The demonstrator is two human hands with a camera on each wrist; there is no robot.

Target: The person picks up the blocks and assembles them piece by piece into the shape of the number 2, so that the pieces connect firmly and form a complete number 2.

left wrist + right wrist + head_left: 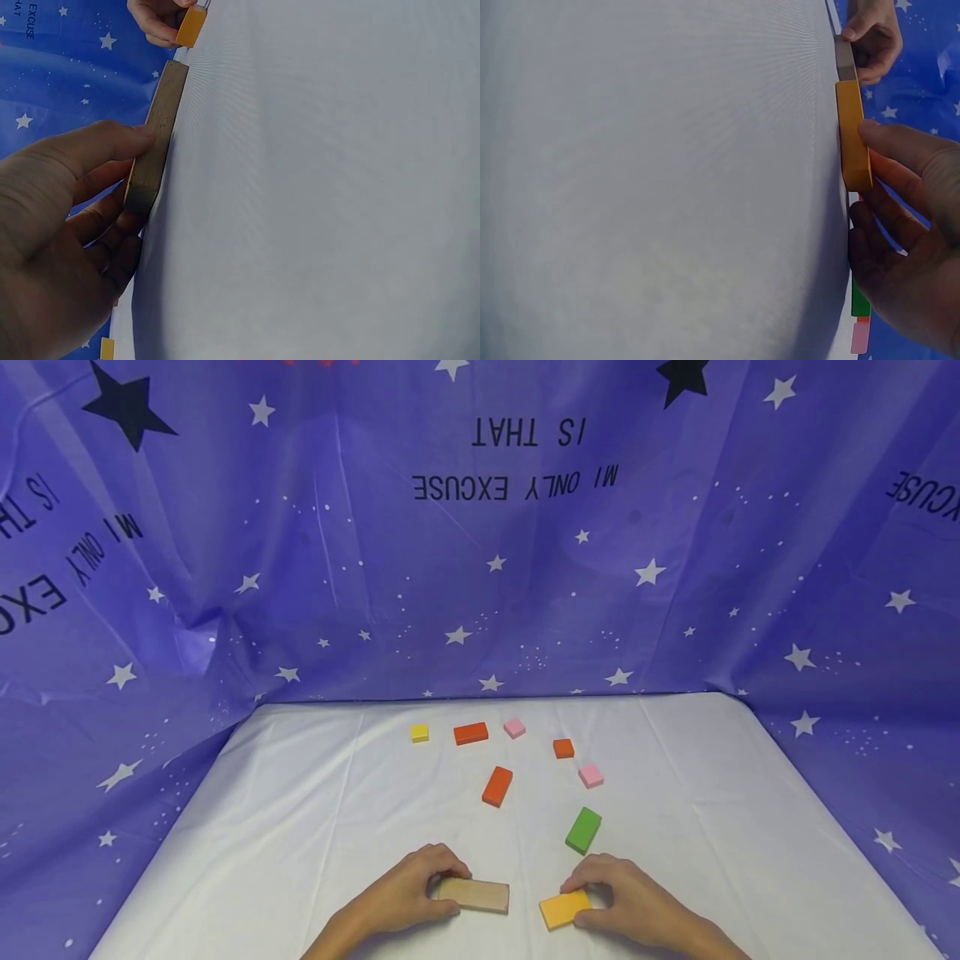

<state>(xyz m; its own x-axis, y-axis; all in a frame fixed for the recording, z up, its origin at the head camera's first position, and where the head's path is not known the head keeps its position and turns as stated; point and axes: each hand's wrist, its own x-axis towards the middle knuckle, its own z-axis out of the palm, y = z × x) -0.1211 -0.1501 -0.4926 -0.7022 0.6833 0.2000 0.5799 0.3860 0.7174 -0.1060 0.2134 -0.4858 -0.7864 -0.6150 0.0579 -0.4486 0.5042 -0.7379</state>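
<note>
As the left hand pinches the tan block and the right hand the orange block, apart at the cloth's near end, I judge both light, stiff, best gripped across the long sides.

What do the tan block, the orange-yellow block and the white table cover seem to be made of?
Tan block, in the left hand: probably bare wood, matte, with a natural brown tone.
Orange-yellow block, in the right hand: perhaps painted wood; its even colour shows no clear grain, so plastic is possible.
White table cover: likely cloth or thin sheeting, given its creases.
</note>
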